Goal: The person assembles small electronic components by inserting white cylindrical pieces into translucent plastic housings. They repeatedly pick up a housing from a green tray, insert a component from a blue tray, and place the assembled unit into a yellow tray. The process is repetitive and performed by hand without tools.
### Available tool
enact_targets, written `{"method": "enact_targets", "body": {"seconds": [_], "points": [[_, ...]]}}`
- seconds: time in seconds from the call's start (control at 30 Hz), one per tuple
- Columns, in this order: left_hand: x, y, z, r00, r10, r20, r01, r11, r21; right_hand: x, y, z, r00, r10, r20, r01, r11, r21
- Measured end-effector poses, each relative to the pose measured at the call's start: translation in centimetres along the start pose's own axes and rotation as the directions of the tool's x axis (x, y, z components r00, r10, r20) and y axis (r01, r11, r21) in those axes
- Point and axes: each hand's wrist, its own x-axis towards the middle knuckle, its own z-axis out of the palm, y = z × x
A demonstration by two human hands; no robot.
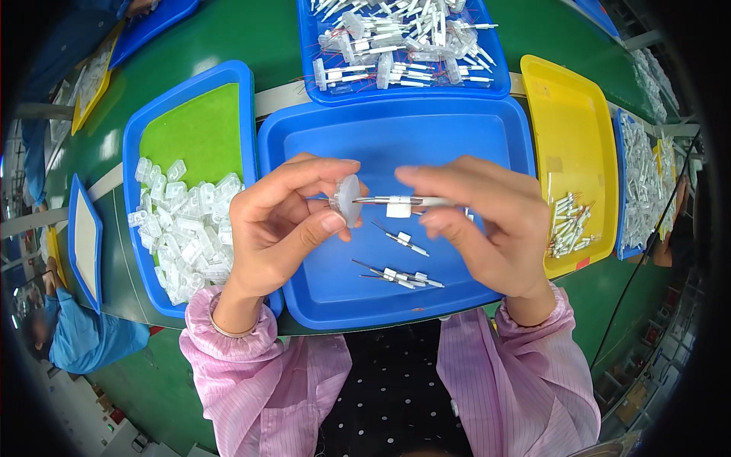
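Over the middle blue tray [396,314], my left hand [266,221] pinches a clear plastic housing [349,199] between thumb and fingers. My right hand [499,221] grips a thin white rod-like piece with metal-looking leads and a white tag [399,206]. The leads' tips meet the housing's right face; whether they enter it cannot be seen. My right index finger is slightly blurred. Below, a white wired piece [407,243] lies on the tray floor, with a small group of similar wired pieces [400,277] nearer to me.
A blue tray [249,99] with a green bottom at left holds many clear housings [190,228]. Behind, another blue tray [403,96] is heaped with housings joined to white wired pieces. At right, a yellow tray [572,114] holds white wired pieces [571,228]. A person in blue [91,335] is at far left.
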Motion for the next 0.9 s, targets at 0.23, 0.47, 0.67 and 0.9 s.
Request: {"method": "enact_targets", "body": {"seconds": [0.23,0.47,0.67,0.9], "points": [[-0.1,-0.2,0.2,0.997,0.073,0.016,-0.074,0.954,0.289,-0.1,0.9,0.2,0.967,0.254,0.003,-0.254,0.967,-0.007],[-0.4,-0.2,0.6,0.990,-0.140,-0.003,0.138,0.983,-0.116,-0.3,1.9,1.3,0.996,-0.082,-0.029,0.075,0.980,-0.184],[-1.0,-1.0,0.6,0.990,-0.139,-0.031,0.135,0.985,-0.109,-0.4,2.4,1.8,0.970,-0.240,-0.030,0.220,0.930,-0.293],[-0.9,-0.9,0.3,0.998,-0.054,-0.033,0.061,0.967,0.248,-1.1,3.1,2.6,0.912,-0.407,-0.042,0.359,0.846,-0.395]]}}
